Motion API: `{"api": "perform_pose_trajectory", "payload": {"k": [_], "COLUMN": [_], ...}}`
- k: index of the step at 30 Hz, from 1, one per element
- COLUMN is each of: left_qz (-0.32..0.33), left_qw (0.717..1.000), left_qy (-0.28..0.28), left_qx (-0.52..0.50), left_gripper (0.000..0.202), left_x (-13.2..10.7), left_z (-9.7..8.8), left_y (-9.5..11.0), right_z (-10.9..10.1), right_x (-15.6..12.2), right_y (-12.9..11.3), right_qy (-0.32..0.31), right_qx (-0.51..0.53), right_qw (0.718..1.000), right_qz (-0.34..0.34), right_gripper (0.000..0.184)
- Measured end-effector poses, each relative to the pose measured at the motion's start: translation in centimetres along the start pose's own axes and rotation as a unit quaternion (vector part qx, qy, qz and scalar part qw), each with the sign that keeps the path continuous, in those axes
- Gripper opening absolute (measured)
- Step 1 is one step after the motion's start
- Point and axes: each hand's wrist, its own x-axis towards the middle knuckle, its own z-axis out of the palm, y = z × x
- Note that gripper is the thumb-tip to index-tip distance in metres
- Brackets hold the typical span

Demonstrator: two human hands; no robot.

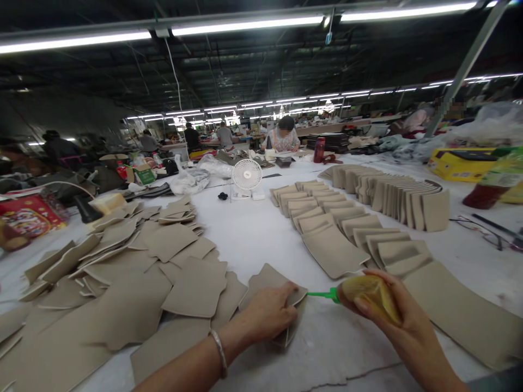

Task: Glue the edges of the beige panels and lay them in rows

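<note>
Flat taupe leather-like panel [265, 280]: on white-covered table [245, 234], under pressing left hand [265, 313], pinch unclear | amber plastic squeeze bottle [379, 296], slim green nozzle [333, 294] at panel edge: clasped by right hand [408, 314] | squeeze lightly, evenly

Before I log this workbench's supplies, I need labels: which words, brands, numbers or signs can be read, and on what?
None can be read.
Red box: yellow printing, too blurred.
Plastic bottle at right: label too blurred.
Green box: markings too small.
Green-nozzled squeeze bottle: no lettering visible.
</note>
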Motion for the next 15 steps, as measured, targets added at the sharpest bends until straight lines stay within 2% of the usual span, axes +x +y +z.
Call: {"api": "perform_pose_trajectory", "payload": {"k": [5, 10, 13, 15], "left_qz": [-0.001, 0.001, 0.006, 0.011], "left_qw": [1.0, 1.0, 1.0, 1.0], "left_qy": [-0.008, -0.005, 0.001, 0.005], "left_qx": [-0.015, -0.022, -0.027, -0.029], "left_gripper": [0.053, 0.053, 0.052, 0.051], "left_x": [0.0, -0.1, -0.2, -0.3], "left_z": [-0.1, 0.0, 0.1, 0.2], "left_y": [0.0, -0.2, -0.3, -0.4], "right_z": [-0.1, 0.0, 0.1, 0.1], "right_x": [-0.4, -0.8, -1.4, -1.7], "right_y": [1.0, 0.6, 0.3, 0.3], "right_qy": [-0.083, -0.013, -0.063, -0.074], "right_qx": [0.005, 0.013, 0.022, 0.034], "right_qw": [0.996, 1.0, 0.997, 0.996], "right_qz": [0.007, 0.016, 0.026, 0.035], "right_gripper": [0.052, 0.054, 0.052, 0.053]}}
